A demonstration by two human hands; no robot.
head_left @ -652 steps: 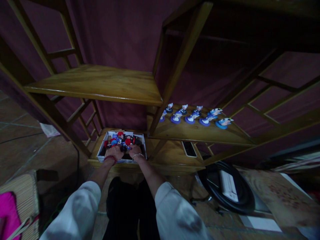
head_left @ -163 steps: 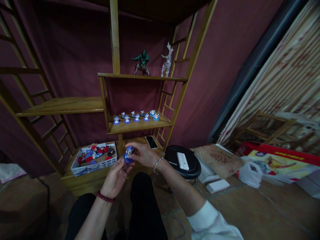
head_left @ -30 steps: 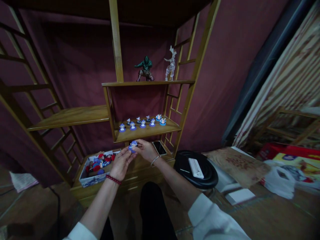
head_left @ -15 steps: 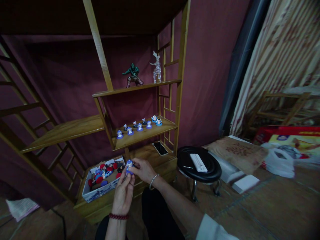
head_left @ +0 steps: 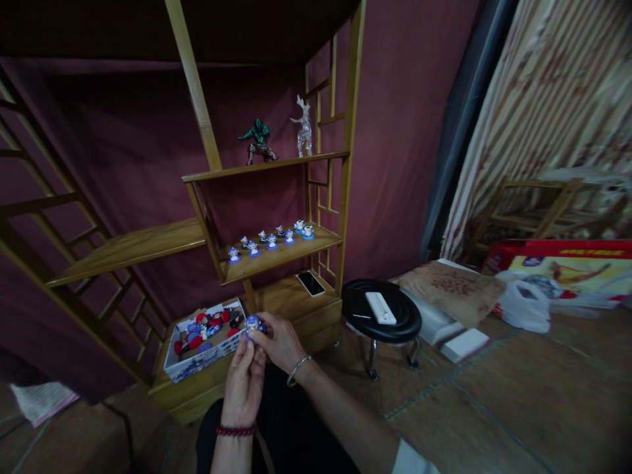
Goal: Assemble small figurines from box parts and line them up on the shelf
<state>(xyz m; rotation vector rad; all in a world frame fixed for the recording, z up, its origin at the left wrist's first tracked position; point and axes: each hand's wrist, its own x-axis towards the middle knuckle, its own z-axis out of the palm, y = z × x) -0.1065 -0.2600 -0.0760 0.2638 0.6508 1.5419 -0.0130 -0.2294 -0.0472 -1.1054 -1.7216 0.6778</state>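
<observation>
A small purple and white figurine [head_left: 253,325] is held up in front of the shelf unit. My right hand [head_left: 282,345] pinches it from the right with thumb and fingers. From below, my left hand [head_left: 243,383] grips its lower part with the fingertips. Just left of my hands is a white patterned box [head_left: 200,366] of loose red, blue and black figurines. Several small figurines stand in rows on the shelf [head_left: 286,261] above; a purple one [head_left: 271,242] is in the front row, and blue ones [head_left: 307,232] are at the right end.
A phone [head_left: 310,284] lies on the cabinet's lower level. On the upper shelf stand a green crouching figure [head_left: 259,141] and a clear deer figure [head_left: 303,128]. A black stool [head_left: 405,324] to the right bears a white object [head_left: 380,308]. Bags and boxes lie farther right.
The view has shifted slightly, so the shelf unit and stool appear a little farther left and higher. Both hands keep hold of the figurine, which looks tilted a little differently.
</observation>
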